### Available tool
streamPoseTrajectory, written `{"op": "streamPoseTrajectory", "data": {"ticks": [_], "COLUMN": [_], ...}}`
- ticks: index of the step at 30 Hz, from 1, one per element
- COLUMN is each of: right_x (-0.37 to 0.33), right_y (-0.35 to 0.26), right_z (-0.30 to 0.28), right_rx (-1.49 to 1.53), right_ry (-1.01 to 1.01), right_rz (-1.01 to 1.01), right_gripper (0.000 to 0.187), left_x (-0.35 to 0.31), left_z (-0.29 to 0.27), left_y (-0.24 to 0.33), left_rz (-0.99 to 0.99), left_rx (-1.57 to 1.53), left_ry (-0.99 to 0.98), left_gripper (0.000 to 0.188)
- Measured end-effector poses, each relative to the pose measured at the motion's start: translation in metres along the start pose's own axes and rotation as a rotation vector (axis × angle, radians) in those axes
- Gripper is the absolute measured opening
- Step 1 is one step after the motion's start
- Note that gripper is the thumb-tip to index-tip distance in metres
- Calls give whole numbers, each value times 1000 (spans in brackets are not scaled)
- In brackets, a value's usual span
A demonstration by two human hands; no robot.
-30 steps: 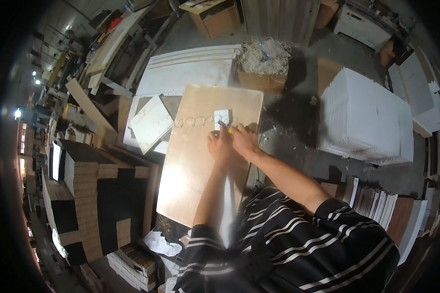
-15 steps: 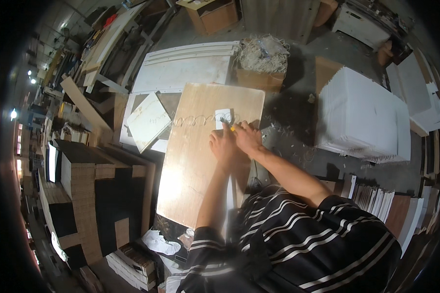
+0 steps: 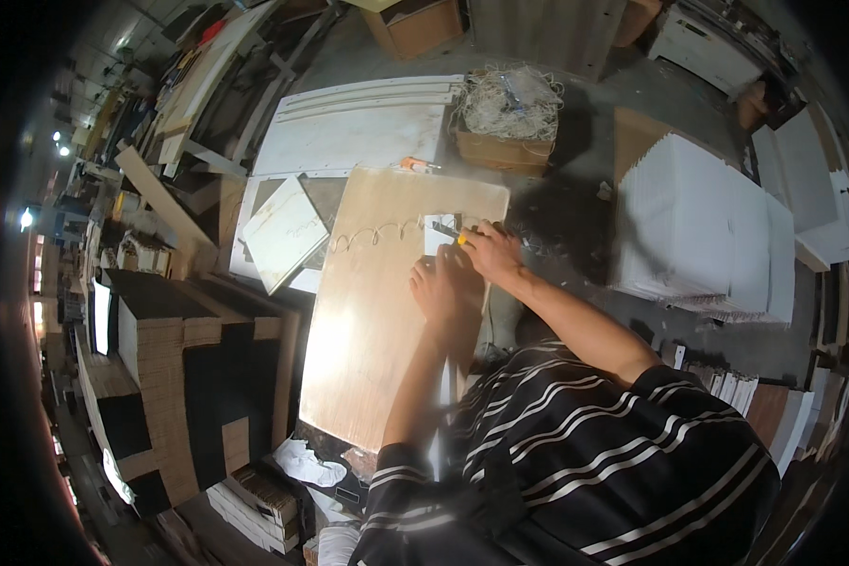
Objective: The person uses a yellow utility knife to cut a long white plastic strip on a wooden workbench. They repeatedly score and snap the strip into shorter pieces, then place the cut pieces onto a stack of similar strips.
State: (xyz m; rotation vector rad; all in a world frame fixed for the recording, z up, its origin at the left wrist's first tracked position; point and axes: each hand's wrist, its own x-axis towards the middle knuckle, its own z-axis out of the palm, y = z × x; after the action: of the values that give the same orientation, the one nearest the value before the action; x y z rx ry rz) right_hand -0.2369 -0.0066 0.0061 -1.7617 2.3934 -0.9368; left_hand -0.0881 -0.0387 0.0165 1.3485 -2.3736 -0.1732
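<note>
On a pale wooden board (image 3: 368,330) in front of me lies a small white rectangular piece (image 3: 437,243). My right hand (image 3: 493,251) is closed around a small yellow-handled tool (image 3: 462,239), whose dark narrow end reaches over the white piece. My left hand (image 3: 434,288) rests beside it, fingers apart, with the fingertips at the near edge of the white piece. Thin curly strands (image 3: 375,236) run across the board to the left of the white piece. At the board's far edge sits a small orange object (image 3: 413,164) with a thin end.
A cardboard box (image 3: 509,151) heaped with tangled strands stands beyond the board. To the right is a big stack of white sheets (image 3: 698,226). Stacked dark and brown panels (image 3: 198,377) rise at left, with a tilted white panel (image 3: 286,234) nearer the board.
My right hand and the yellow-handled tool have moved slightly right. My left hand has shifted a little nearer, baring more of the white piece. The orange object now shows at the far edge.
</note>
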Motion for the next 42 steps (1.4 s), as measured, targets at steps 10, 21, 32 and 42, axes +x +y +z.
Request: {"op": "streamPoseTrajectory", "data": {"ticks": [10,21,32,42], "right_x": [24,81,19,66], "right_y": [81,198,225,179], "right_z": [-55,-58,-67,-45], "right_rx": [-61,-158,1297,833], "right_ry": [14,-89,-114,-179], "right_rz": [68,596,1098,438], "right_gripper": [28,27,28,42], "left_x": [46,58,93,28], "left_z": [58,60,66,28], "left_y": [49,63,97,74], "left_rz": [253,274,259,50], "left_rx": [-106,-35,-161,-80], "left_ry": [128,58,12,-60], "left_gripper": [43,46,47,78]}}
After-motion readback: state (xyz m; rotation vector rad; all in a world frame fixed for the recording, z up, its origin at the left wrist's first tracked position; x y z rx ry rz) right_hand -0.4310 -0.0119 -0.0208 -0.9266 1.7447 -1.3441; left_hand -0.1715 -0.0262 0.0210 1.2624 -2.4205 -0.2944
